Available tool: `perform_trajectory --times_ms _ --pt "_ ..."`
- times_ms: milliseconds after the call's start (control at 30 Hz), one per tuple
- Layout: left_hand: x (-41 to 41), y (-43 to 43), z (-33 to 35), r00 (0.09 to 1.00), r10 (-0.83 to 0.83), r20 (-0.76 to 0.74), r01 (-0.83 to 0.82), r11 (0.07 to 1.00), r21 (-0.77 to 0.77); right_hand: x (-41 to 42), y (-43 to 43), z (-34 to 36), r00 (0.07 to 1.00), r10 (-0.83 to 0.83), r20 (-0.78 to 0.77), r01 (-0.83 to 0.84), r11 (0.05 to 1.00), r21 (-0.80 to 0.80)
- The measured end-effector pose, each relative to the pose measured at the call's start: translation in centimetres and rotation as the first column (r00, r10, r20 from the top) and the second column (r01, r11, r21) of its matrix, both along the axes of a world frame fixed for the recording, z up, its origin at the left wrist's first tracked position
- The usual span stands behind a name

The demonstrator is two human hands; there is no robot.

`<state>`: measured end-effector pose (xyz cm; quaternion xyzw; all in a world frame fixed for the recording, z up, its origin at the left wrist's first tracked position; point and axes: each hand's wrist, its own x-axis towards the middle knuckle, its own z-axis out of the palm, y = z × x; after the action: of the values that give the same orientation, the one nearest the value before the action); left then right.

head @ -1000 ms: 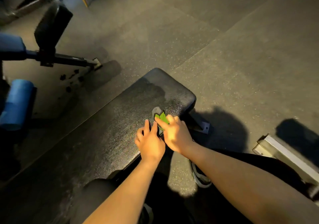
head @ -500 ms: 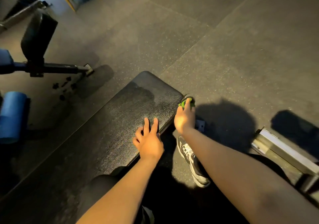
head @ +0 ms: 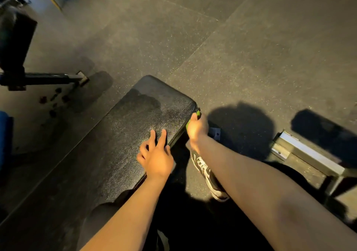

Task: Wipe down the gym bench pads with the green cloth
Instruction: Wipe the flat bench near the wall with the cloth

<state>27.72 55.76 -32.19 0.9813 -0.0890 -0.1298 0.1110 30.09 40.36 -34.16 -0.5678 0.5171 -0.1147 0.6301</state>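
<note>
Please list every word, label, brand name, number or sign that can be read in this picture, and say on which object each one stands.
There is no readable text in this view.
The bench pad shows plain textured black, no label.
The green cloth in the right hand is mostly hidden; no print shows.
The shoe has pale markings, too blurred to read.
The metal bar on the right bears no lettering.

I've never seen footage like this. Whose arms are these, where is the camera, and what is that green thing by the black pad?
There is no machine here: a person wears a wide-angle camera on the head, looking down at their own arms. The left hand rests on the black gym bench pad, two fingers stretched out. The right hand grips the green cloth against the pad's side edge, wiping it. Below the right arm you see the person's sneaker on the speckled rubber floor. Other gym equipment stands at the left and right edges.
</note>
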Motion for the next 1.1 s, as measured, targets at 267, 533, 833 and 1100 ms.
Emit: perform_trajectory --times_ms 267,533,833,1100 --pt "0.4 0.5 -0.3 1.0 -0.023 -0.009 0.023 0.999 -0.033 1.9 -0.7 -0.3 0.998 -0.013 -0.068 0.019 0.995 0.094" --pt "0.5 0.8 0.9 0.991 -0.057 -0.118 0.05 0.997 -0.059 -1.3 6.4 -0.3 0.916 0.342 -0.21 -0.302 0.932 0.201" --pt "0.7 0.9 0.4 0.999 -0.006 -0.045 0.0 0.993 -0.121 0.5 -0.1 1.3 0.986 0.103 -0.134 -0.094 0.993 0.071" --pt "0.9 0.7 -0.3 0.997 -0.015 -0.07 0.006 0.993 -0.118 0.3 3.1 -0.7 0.958 0.147 -0.244 -0.124 0.986 0.11"
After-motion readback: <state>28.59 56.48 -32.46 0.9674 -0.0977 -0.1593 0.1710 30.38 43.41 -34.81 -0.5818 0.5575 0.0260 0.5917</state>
